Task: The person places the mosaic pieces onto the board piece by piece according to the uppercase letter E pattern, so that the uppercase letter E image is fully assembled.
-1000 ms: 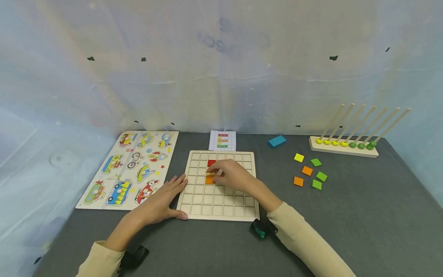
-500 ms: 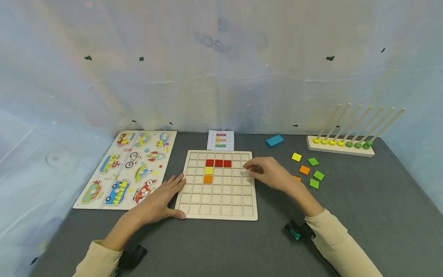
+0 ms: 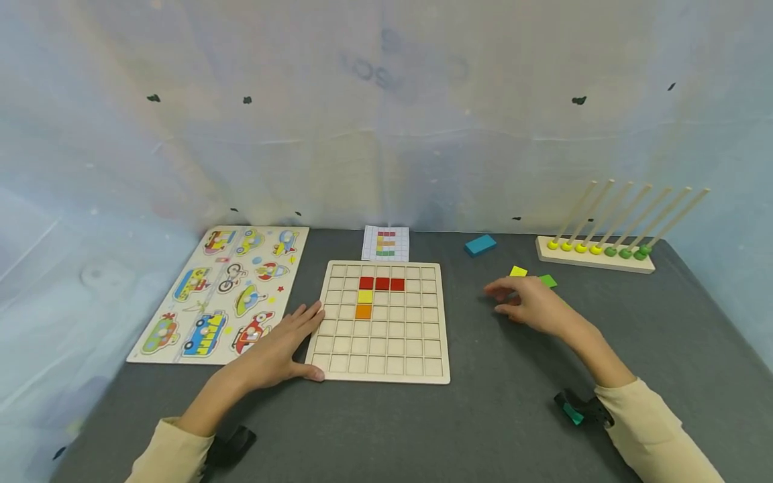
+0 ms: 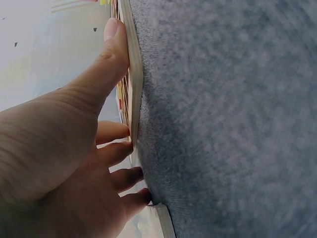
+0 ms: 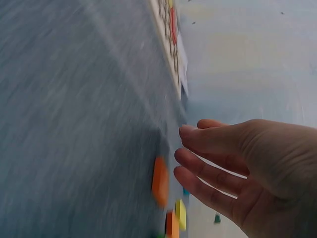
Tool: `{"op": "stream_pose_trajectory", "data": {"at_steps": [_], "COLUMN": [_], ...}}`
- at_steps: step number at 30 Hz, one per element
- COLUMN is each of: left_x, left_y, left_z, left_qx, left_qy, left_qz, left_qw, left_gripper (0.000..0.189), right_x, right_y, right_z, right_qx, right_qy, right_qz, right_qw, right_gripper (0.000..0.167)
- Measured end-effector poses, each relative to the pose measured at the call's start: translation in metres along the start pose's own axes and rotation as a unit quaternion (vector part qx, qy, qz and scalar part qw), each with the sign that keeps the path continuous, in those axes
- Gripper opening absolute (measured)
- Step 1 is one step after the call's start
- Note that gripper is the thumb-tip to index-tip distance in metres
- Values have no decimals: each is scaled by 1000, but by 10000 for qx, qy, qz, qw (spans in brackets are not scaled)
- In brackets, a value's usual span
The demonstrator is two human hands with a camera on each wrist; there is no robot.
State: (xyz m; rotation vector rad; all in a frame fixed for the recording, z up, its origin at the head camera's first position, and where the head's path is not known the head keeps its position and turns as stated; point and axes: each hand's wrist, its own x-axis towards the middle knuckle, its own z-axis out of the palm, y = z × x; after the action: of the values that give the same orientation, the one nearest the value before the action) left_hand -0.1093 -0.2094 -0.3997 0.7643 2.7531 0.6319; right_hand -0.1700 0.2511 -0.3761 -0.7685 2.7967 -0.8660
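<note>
A wooden grid board (image 3: 386,345) lies in front of me, bearing three red tiles (image 3: 382,284) in a row, with a yellow tile (image 3: 365,296) and an orange tile (image 3: 363,311) below the left one. Along the board's left edge rests my left hand (image 3: 272,352), fingers spread and thumb at the near corner. My right hand (image 3: 534,305) hovers over the loose tiles, fingers loosely bent, holding nothing. In the right wrist view, a loose orange tile (image 5: 159,181) lies near its fingertips. Another yellow tile (image 3: 518,271) and a green tile (image 3: 547,280) show behind that hand, which hides the others from the head view.
A vehicle picture puzzle (image 3: 220,295) lies at the left. Behind the board is a printed pattern card (image 3: 385,243). A blue block (image 3: 480,245) and a peg stand (image 3: 594,256) with yellow and green beads stand at the back right, before a hanging sheet (image 3: 386,121).
My right hand has left the yellow tile on the board and moved right to the loose tiles. The red row is uncovered. My left hand stays on the board's edge.
</note>
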Motion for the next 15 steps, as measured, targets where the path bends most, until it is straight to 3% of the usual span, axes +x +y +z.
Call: {"op": "stream_pose_trajectory", "data": {"at_steps": [8, 15], "left_x": [0, 0], "left_y": [1, 1], "left_z": [0, -1], "left_qx": [-9, -60], "left_qy": [-29, -32], "left_qz": [-68, -102], "left_qw": [10000, 9999], "left_gripper": [107, 107], "right_x": [-23, -29], "right_y": [16, 20], "right_z": [-8, -8], "right_qx": [-304, -439], "right_qy": [33, 30], "right_qz": [8, -56], "right_qw": [9995, 9990], "right_gripper": [33, 36]}}
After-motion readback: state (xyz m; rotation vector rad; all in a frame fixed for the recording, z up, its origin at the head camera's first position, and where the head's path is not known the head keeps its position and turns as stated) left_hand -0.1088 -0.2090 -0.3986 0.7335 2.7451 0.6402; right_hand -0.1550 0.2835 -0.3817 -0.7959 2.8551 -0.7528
